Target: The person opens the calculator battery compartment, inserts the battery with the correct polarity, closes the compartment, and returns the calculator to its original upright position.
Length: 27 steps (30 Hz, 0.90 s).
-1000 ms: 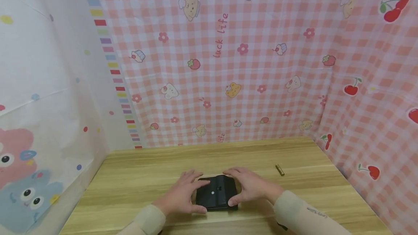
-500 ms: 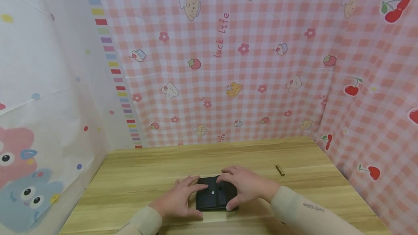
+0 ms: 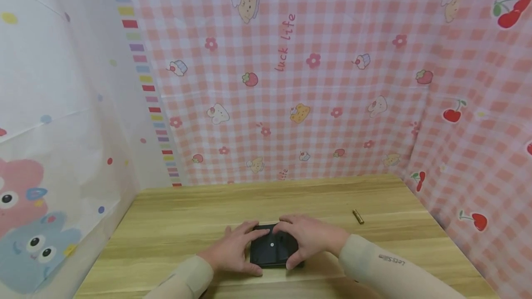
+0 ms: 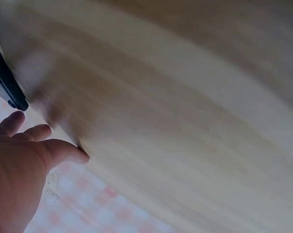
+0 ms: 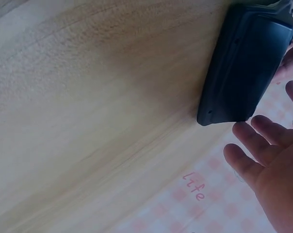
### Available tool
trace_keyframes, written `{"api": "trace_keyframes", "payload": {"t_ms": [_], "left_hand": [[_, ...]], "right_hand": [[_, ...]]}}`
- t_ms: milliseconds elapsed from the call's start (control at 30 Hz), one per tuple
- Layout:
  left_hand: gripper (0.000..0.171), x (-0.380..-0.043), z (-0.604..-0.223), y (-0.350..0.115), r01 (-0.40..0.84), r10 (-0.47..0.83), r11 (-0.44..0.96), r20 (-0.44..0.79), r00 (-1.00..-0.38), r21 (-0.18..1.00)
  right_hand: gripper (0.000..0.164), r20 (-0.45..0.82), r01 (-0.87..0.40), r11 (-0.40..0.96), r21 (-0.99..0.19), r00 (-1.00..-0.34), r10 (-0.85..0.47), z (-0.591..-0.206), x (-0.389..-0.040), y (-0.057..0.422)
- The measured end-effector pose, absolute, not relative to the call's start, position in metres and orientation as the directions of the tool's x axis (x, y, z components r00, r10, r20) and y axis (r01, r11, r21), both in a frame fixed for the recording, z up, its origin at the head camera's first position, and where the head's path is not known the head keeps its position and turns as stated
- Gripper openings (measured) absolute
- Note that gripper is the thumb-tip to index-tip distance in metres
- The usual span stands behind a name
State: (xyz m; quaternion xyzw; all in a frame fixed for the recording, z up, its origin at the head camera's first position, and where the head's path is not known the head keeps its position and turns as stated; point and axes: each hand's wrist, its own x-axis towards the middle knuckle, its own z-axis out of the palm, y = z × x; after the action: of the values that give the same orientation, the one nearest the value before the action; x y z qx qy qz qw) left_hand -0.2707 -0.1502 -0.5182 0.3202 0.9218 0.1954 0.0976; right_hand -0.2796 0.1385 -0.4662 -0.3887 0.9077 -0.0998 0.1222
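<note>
A flat black rectangular device [image 3: 262,254] with a small white dot lies on the wooden table, its kind unclear. My left hand [image 3: 234,250] holds its left side, with the thumb at the near edge and a finger reaching over the top. From the other side my right hand [image 3: 309,239] grips it, thumb at the near right corner and a bent forefinger on the upper face. In the right wrist view the device's dark sloped side [image 5: 248,68] shows beside the fingers [image 5: 243,162]. The right hand covers much of its right part.
A small gold-coloured cylinder, like a battery [image 3: 358,217], lies on the table [image 3: 187,211] to the right of the hands. A pink checked cloth [image 3: 282,82] hangs behind the table, and a white printed cloth [image 3: 83,105] hangs at the left.
My right hand has shifted left across the device, covering more of its top. The left hand drew back slightly, then came in again against the left side. The device stays in place.
</note>
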Motion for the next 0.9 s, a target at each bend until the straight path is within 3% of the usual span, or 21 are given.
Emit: {"api": "trace_keyframes", "payload": {"t_ms": [900], "left_hand": [[0.094, -0.277, -0.512, -0.145, 0.491, 0.623, 0.71, -0.126, -0.772, 0.504]], "right_hand": [[0.071, -0.152, -0.711, 0.677, -0.193, -0.66, -0.736, -0.471, -0.281, 0.139]]}}
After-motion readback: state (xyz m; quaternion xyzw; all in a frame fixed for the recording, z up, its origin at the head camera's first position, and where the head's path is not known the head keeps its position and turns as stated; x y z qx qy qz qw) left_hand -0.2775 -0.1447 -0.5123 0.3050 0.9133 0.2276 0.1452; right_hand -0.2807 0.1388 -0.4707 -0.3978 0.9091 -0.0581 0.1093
